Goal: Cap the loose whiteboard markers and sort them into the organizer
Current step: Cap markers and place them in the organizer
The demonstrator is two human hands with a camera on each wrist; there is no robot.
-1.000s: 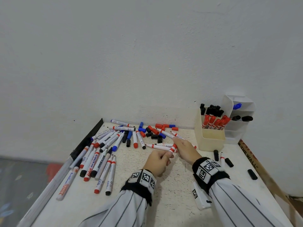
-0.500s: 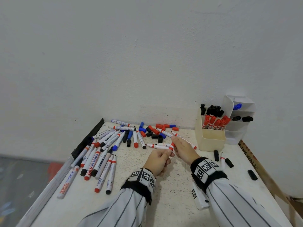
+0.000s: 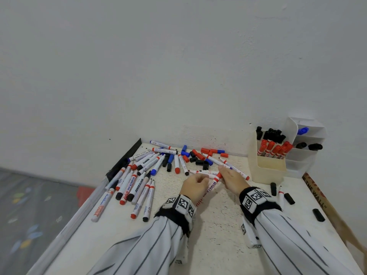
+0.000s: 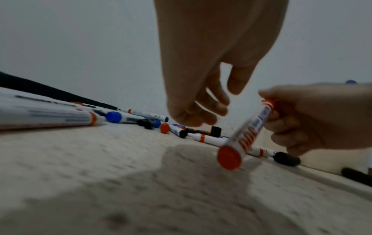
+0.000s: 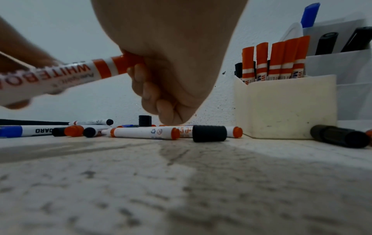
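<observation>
My right hand (image 3: 231, 178) grips a red whiteboard marker (image 3: 212, 185) by its red cap end, just above the table. In the right wrist view the fingers (image 5: 153, 95) curl round the cap and the marker (image 5: 60, 74) runs off to the left. My left hand (image 3: 195, 185) hangs beside the barrel; in the left wrist view its fingers (image 4: 193, 111) are loosely curled and hold nothing, apart from the marker (image 4: 249, 128). The cream organizer (image 3: 268, 167) at the back right holds red-capped and black-capped markers.
Loose markers (image 3: 139, 175) lie fanned out at the left, and loose caps (image 3: 198, 155) sit by the wall. Black caps (image 3: 289, 198) and a small uncapped marker (image 3: 281, 197) lie right of my right wrist. A white tiered rack (image 3: 305, 153) adjoins the organizer. The table's left edge (image 3: 89, 197) drops to the floor.
The left hand pinched the marker before; now it has let go. The right hand alone holds the marker by the cap, and the barrel has swung towards me.
</observation>
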